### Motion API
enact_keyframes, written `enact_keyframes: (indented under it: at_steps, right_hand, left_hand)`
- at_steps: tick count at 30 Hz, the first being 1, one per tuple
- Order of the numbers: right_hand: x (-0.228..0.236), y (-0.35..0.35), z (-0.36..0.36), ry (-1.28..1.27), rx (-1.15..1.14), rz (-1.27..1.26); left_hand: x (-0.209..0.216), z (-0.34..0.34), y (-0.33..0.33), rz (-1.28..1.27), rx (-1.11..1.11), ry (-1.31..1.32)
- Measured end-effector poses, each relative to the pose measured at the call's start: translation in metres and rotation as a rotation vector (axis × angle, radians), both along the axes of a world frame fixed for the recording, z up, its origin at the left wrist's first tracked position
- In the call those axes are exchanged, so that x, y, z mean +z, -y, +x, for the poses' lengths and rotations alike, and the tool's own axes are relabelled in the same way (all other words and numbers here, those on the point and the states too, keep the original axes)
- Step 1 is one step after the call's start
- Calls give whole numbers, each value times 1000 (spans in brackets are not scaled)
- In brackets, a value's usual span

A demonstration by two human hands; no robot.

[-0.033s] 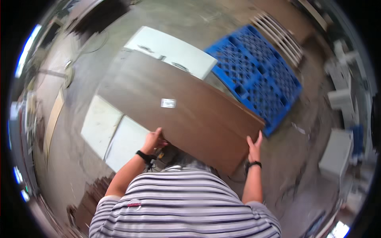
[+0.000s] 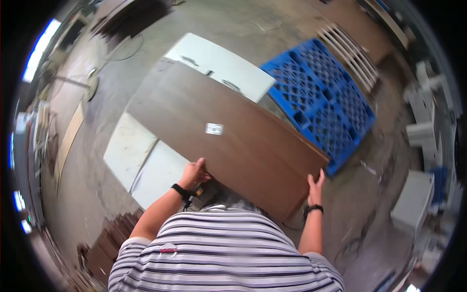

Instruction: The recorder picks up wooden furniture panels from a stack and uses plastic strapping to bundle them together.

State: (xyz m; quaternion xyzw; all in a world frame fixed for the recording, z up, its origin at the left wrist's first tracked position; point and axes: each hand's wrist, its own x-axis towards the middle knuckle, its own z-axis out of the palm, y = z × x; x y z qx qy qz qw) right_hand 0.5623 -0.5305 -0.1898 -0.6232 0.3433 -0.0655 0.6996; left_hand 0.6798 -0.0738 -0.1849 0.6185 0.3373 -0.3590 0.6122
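Observation:
A large brown board [image 2: 243, 138] with a small white label [image 2: 214, 129] lies slantwise in front of me, over white cabinet pieces. My left hand [image 2: 195, 173] is closed on its near long edge, thumb on top and the other fingers partly hidden. At the board's right end, my right hand [image 2: 315, 189] grips the edge near the corner, thumb and fingers on the rim. Beyond the far edge shows a white cabinet front [image 2: 219, 63] with dark handles. Two white panels [image 2: 160, 171] stick out at the near left. What supports the board underneath is hidden.
A blue plastic pallet [image 2: 335, 104] lies beyond the board's right half, with a slatted rack [image 2: 348, 56] behind it. Brown boards are stacked [image 2: 109, 243] at the lower left. White cabinet parts [image 2: 413, 199] stand along the right. A round-based stand [image 2: 92, 86] is at the left.
The whole scene sits slightly farther right and lower in the picture, and is sharper. Both hands keep the same places on the brown board.

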Motion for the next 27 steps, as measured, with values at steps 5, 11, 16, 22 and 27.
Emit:
enact_keyframes:
  at_steps: [5, 11, 16, 22, 27]
  right_hand:
    - [-17, 8, 15, -201, 128, -368]
    - [2, 10, 82, -274, 380, -766]
    - [6, 16, 149, -449, 562, -1237]
    - [6, 27, 162, -558, 905, -1116]
    - [-35, 42, 144, -291, 844, -994]
  left_hand:
    - [-10, 0, -11, 56, 66, 69]
    - [-7, 15, -9, 161, 92, 191]
    - [-55, -6, -19, 1047, 208, 505]
    - [-79, -18, -41, 171, 490, 470]
    - [-38, 3, -47, 452, 147, 603]
